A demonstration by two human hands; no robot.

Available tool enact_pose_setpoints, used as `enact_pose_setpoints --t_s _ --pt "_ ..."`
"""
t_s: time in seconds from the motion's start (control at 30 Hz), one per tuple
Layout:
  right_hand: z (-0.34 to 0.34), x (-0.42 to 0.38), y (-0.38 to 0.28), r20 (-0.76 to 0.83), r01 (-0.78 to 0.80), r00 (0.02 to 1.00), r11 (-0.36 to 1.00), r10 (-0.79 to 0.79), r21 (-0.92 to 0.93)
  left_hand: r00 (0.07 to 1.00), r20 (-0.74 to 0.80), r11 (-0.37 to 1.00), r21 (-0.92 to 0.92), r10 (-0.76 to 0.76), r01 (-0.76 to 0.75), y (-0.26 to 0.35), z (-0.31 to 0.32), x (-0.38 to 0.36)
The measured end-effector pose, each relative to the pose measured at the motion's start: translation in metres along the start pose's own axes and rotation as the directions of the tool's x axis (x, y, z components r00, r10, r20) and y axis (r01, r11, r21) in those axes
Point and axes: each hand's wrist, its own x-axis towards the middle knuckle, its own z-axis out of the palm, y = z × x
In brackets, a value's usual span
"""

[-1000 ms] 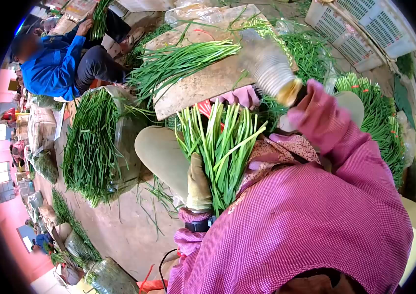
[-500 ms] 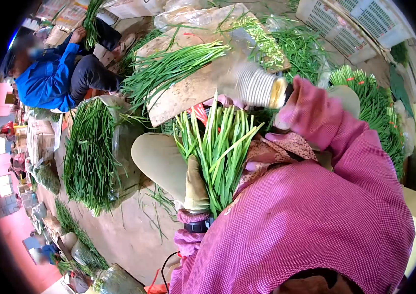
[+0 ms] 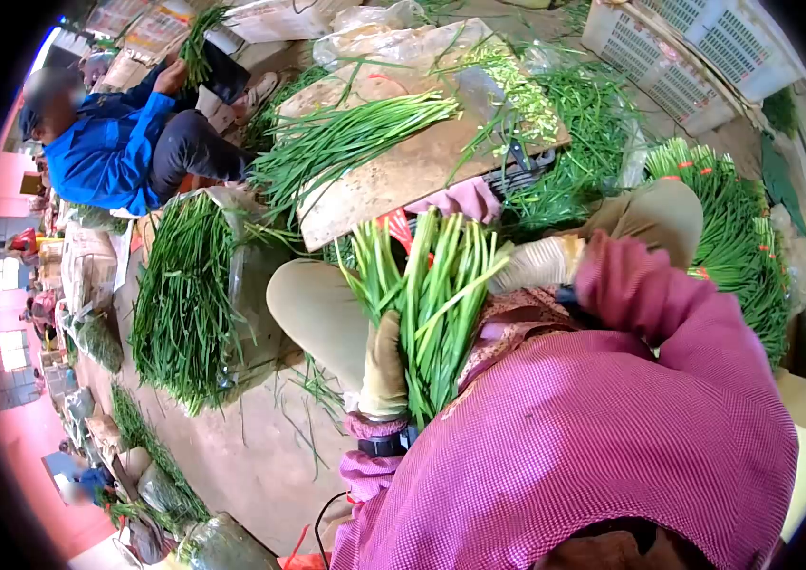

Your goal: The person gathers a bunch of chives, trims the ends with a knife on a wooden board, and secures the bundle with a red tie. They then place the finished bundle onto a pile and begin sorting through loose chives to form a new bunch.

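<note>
A loose bundle of green chives [image 3: 436,323] stands upright in my lap, pale cut stems pointing away from me. My gloved left hand [image 3: 384,366] is wrapped round its left side. On the other side is my right hand [image 3: 541,264], in a ribbed pale glove, close against the stems; its fingers are blurred and partly hidden. Red ties [image 3: 395,228] show behind the bundle's tips. Beyond my knees, a wooden board [image 3: 355,204] bears a spread pile of chives [image 3: 355,142] and a dark-handled knife [image 3: 517,155] near its right edge.
Chopped stem ends [image 3: 522,100] litter the board's far right. A large heap of chives [image 3: 184,304] is on the left, and tied bunches [image 3: 721,214] are at the right. White crates [image 3: 660,62] stand behind. A person in blue [image 3: 108,157] sits at upper left, holding chives.
My right hand has come back from over the board to the bundle's right side. The knife's dark handle now shows on the board. My left hand keeps its hold on the chives.
</note>
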Motion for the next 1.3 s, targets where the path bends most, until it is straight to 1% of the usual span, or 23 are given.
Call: enact_pose_setpoints --t_s 0.03,0.07,0.1,0.17,0.2,0.23,0.3,0.4,0.5,0.53,0.63,0.67,0.73,0.77,0.83,0.9,0.97,1.03,1.1,1.17,1.2,1.23,1.3 --pt "0.011 0.018 0.001 -0.153 0.325 0.944 0.75 -0.292 0.576 0.995 -0.008 0.979 0.178 0.097 -0.094 -0.003 -0.004 -0.002" --pt "0.017 0.028 -0.008 -0.43 0.515 0.808 0.129 -0.403 0.847 0.987 -0.056 0.95 0.285 0.148 -0.127 0.002 0.0 -0.006" --pt "0.02 0.039 -0.02 -0.503 0.524 0.789 -0.042 -0.353 0.851 0.98 -0.04 0.9 0.405 0.194 -0.162 0.007 -0.003 -0.011" --pt "0.027 0.057 -0.014 -0.471 0.463 0.861 -0.087 -0.19 0.882 0.904 0.191 0.575 0.717 0.382 -0.394 0.001 -0.03 -0.016" --pt "0.021 0.043 -0.042 -0.451 0.44 0.868 -0.1 -0.207 0.893 0.965 0.07 0.812 0.527 0.252 -0.25 0.019 -0.022 -0.023" --pt "0.021 0.053 -0.029 -0.467 0.485 0.867 0.089 -0.173 0.87 0.959 0.151 0.734 0.618 0.241 -0.282 0.026 -0.03 -0.028" --pt "0.019 0.051 -0.041 -0.381 0.394 0.895 0.01 -0.234 0.919 0.993 0.108 0.876 0.482 -0.048 -0.01 0.056 -0.026 -0.038" --pt "0.013 0.061 -0.065 -0.314 0.301 0.923 -0.088 -0.222 0.949 0.981 0.185 0.929 0.371 -0.052 -0.021 0.083 -0.012 -0.042" --pt "0.019 0.045 -0.09 -0.478 0.468 0.869 -0.1 -0.126 0.878 0.961 0.216 0.945 0.241 0.171 -0.223 0.057 0.009 -0.034" --pt "0.018 0.055 -0.08 -0.434 0.426 0.891 -0.086 -0.131 0.9 0.97 0.13 0.853 0.463 0.203 -0.241 0.044 0.015 -0.034" --pt "0.012 0.045 -0.092 -0.417 0.423 0.904 0.048 -0.093 0.905 0.929 0.014 0.672 0.686 0.37 -0.278 0.021 0.029 -0.027" --pt "0.015 0.069 -0.079 -0.487 0.484 0.861 -0.062 -0.145 0.873 0.927 -0.054 0.703 0.668 0.372 -0.243 0.016 0.024 -0.02" --pt "0.021 0.117 -0.055 -0.614 0.543 0.75 -0.301 -0.246 0.784 0.954 -0.139 0.886 0.426 0.266 -0.185 0.023 0.025 -0.014" --pt "0.02 0.1 -0.063 -0.579 0.553 0.768 -0.172 -0.273 0.815 0.966 -0.131 0.931 0.323 0.224 -0.172 0.027 0.018 -0.01" --pt "0.019 0.089 -0.068 -0.531 0.483 0.824 -0.246 -0.197 0.84 0.996 -0.073 0.997 0.063 0.052 -0.048 0.03 -0.002 -0.006" --pt "0.006 0.021 -0.11 -0.338 0.338 0.935 -0.017 -0.107 0.941 0.996 -0.027 0.992 -0.092 -0.086 0.083 0.039 -0.005 -0.01" --pt "0.009 0.064 -0.077 -0.415 0.411 0.879 -0.067 -0.235 0.909 0.986 0.059 0.967 -0.195 -0.154 0.163 0.035 -0.016 -0.013" --pt "0.013 0.097 -0.044 -0.553 0.568 0.816 0.06 -0.172 0.821 0.982 0.066 0.972 -0.15 -0.175 0.183 0.03 -0.02 -0.009" --pt "0.012 0.085 -0.066 -0.531 0.551 0.803 -0.003 -0.271 0.835 0.992 -0.058 0.99 -0.091 -0.113 0.107 0.031 -0.007 -0.014" --pt "0.006 0.084 -0.079 -0.499 0.5 0.865 0.004 -0.061 0.866 0.999 -0.031 0.973 0.23 0.039 -0.031 0.015 -0.017 -0.004" --pt "0.004 0.083 -0.087 -0.473 0.474 0.88 -0.003 0.046 0.881 0.937 0.084 0.729 0.606 0.34 -0.319 0.012 -0.019 -0.009" --pt "0.003 0.079 -0.092 -0.466 0.467 0.883 -0.012 0.055 0.884 0.984 0.029 0.906 0.387 0.175 -0.173 0.011 -0.023 -0.01" --pt "0.001 0.077 -0.089 -0.422 0.423 0.904 0.005 -0.074 0.906 0.991 0.091 0.907 0.4 0.099 -0.127 0.039 -0.018 -0.016"
